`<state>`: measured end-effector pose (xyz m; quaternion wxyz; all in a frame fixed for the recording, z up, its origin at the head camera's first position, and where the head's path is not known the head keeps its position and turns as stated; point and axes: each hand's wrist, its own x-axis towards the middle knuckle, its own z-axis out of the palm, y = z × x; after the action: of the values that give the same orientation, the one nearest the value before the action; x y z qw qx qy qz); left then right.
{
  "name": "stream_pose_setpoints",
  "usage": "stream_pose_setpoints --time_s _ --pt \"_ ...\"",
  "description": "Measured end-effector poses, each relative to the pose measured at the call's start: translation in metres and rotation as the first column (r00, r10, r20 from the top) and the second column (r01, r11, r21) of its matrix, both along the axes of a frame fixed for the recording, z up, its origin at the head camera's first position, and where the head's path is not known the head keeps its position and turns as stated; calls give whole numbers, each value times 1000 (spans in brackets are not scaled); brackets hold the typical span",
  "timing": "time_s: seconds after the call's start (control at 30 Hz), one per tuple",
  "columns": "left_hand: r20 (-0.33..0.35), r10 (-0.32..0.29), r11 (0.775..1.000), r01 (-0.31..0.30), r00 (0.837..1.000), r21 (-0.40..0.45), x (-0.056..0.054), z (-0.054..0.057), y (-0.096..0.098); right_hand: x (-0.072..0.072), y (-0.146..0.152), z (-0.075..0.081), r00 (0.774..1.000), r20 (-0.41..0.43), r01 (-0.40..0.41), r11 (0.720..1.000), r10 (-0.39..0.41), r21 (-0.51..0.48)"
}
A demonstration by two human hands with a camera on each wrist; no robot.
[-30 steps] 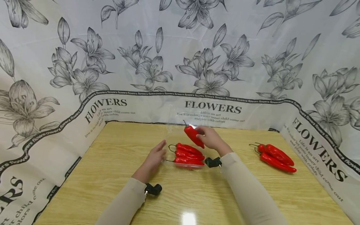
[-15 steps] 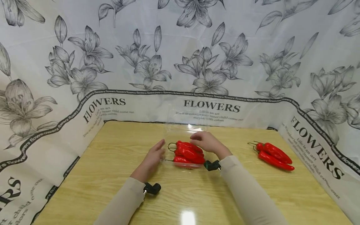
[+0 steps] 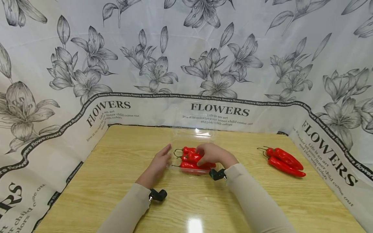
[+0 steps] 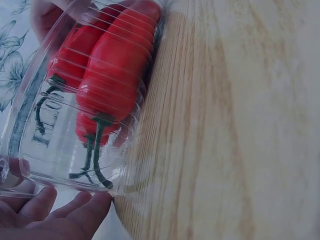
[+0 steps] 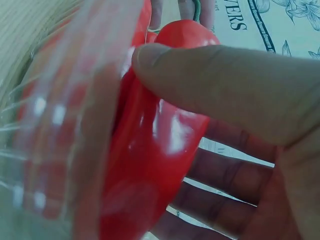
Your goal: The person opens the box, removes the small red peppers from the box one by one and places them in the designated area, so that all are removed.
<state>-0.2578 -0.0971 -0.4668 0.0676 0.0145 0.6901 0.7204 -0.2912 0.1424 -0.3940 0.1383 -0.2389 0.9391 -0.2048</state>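
A clear plastic box [image 3: 189, 171] stands open at the middle of the table, its transparent lid [image 3: 193, 131] raised at the back. Long red chili peppers [image 4: 112, 65] with green stems lie inside, stems toward the left. My right hand [image 3: 214, 153] is over the box; its thumb and fingers hold one red pepper [image 5: 165, 120] from both sides. At the box's left end my left hand [image 3: 158, 162] has its fingers extended, and the fingertips [image 4: 100, 202] touch the clear wall. My right hand covers part of the peppers in the head view.
More red peppers [image 3: 287, 160] lie together on the wooden table [image 3: 125, 200] at the right. A white curtain [image 3: 157, 110] with flower prints encloses the table at the back and sides.
The pepper that my right hand held above the box now lies among the others. That hand lifted off slightly, then came down nearer onto the peppers. My left hand stayed put.
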Motion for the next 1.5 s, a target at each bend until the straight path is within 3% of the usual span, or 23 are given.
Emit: stream_pose_setpoints --time_s 0.4,0.7,1.1,1.5 --pt "-11 -16 1000 16 1000 1 1 0 0 4 3 6 999 -52 -7 999 6 -33" --pt "-9 -24 1000 24 1000 -1 3 1 -1 8 16 23 993 -117 -3 997 -7 -80" --pt "1 -8 1000 8 1000 -25 3 2 -1 16 50 36 980 -195 11 995 -31 -101" --pt "5 -12 999 12 1000 -35 3 1 -1 23 92 35 963 -257 72 996 -83 -53"
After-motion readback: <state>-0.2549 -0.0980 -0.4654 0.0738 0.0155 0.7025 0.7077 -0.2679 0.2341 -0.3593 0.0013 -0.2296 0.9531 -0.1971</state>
